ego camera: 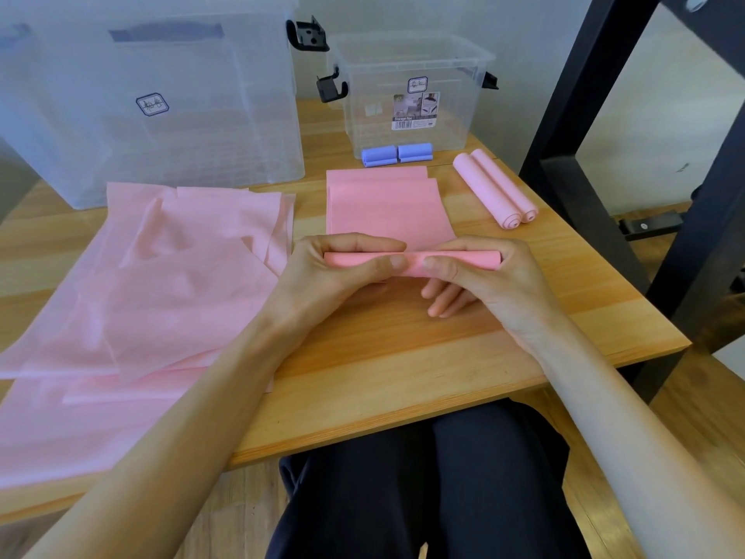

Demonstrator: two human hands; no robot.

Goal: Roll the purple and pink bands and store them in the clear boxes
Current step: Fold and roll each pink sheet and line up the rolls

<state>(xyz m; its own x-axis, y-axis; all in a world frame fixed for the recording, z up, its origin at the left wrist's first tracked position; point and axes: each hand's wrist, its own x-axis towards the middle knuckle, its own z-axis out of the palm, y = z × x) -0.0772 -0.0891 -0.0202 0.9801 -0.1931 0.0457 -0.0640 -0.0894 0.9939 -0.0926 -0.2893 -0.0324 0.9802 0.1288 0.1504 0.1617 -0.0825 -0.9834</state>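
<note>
A pink band (387, 207) lies flat on the wooden table (403, 357), and its near end is wound into a roll (463, 260). My left hand (334, 272) grips the left part of that roll, thumb on top. My right hand (483, 276) grips the right part, with some fingers tucked beneath. Two finished pale pink rolls (496, 187) lie side by side at the right. Two purple rolls (397, 154) sit in front of the small clear box (407, 94). A large clear box (153, 106) stands at the back left.
A heap of loose pale pink bands (141, 284) covers the left half of the table and hangs over its near edge. A black metal frame (596, 135) rises at the right. My dark-trousered legs are under the table's front edge.
</note>
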